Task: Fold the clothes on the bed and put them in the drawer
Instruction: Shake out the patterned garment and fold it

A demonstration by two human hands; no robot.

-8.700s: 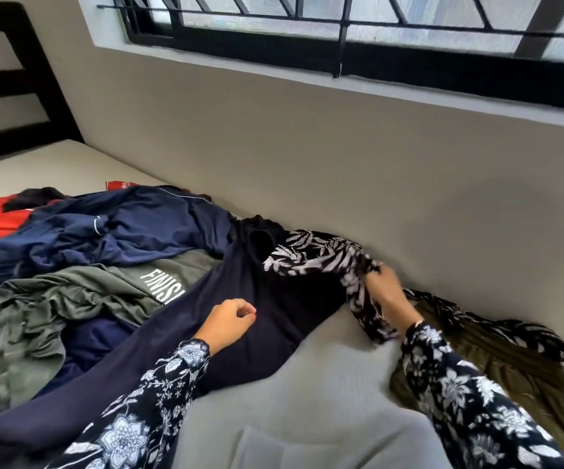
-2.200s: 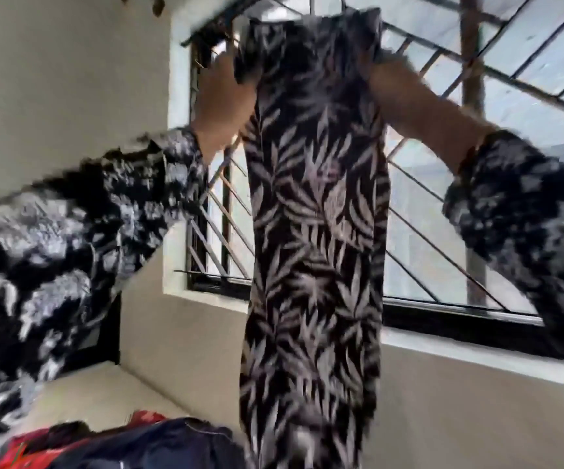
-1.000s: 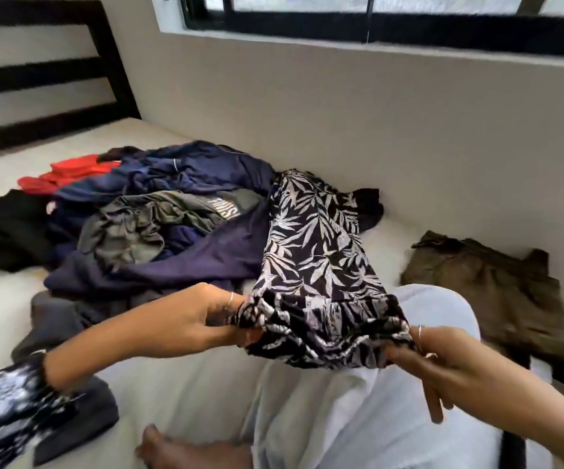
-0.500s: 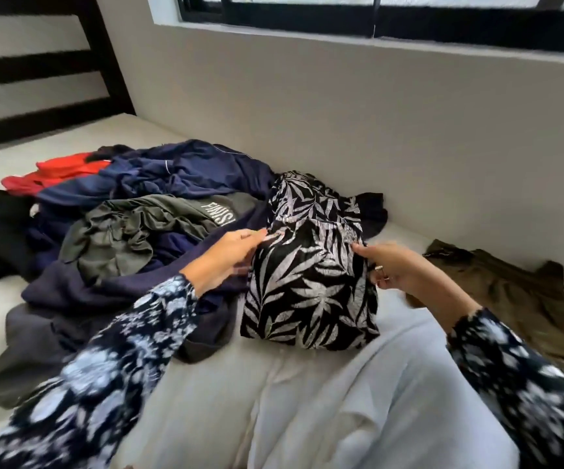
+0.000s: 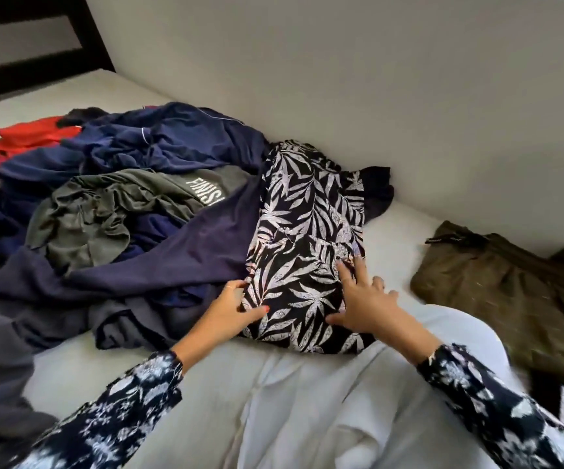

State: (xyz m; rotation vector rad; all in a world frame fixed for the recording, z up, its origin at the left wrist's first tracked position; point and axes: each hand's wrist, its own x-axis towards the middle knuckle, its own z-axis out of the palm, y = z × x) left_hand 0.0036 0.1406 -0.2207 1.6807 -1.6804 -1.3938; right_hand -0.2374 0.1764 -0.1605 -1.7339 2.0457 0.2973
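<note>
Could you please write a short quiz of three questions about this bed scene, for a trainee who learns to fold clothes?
1. True or false: the right hand lies flat with spread fingers on the leaf-print garment.
2. Which garment lies apart from the pile, at the right near the wall? A. the red garment B. the olive-brown garment C. the grey-green shirt
3. Fill in: the left hand touches the leaf-print garment at its ______ edge.

Key: 1 true; 2 B; 3 left.

Clothes pile (image 5: 121, 211) left of leaf-print garment (image 5: 307, 238) on bed (image 5: 138, 360)
</note>
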